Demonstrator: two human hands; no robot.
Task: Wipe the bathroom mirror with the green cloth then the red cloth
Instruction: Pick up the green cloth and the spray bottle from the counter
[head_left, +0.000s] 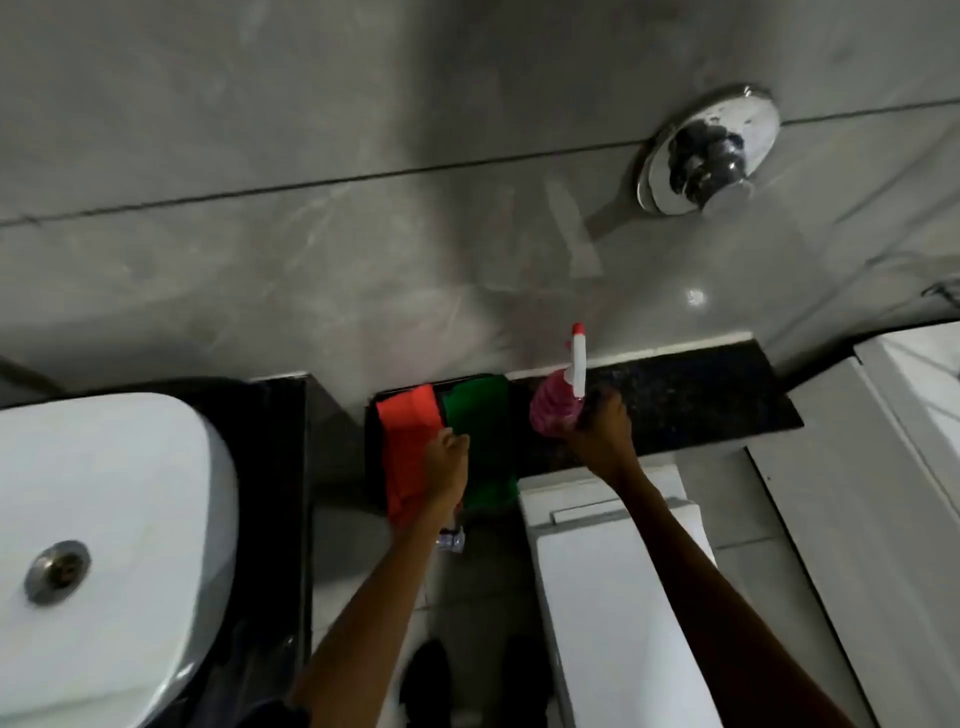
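Head cam, only view I've got. My left hand (448, 464) is down at the seam between the red cloth (410, 447) and green cloth (480, 441); fingers curled, touching the cloth edge, but can't tell if the grip's actually closed on either. Both cloths lie side by side, draped over the front of the dark tabletop (691, 400), red on the left, green on the right. Right hand (602, 436) has its grip wrapped round a pink spray bottle (558, 410) w/ white trigger head, just right of the green cloth. White sink (104, 493) far left, toilet tank (618, 571) below the right arm, chrome knob (709, 150) up on the grey wall.
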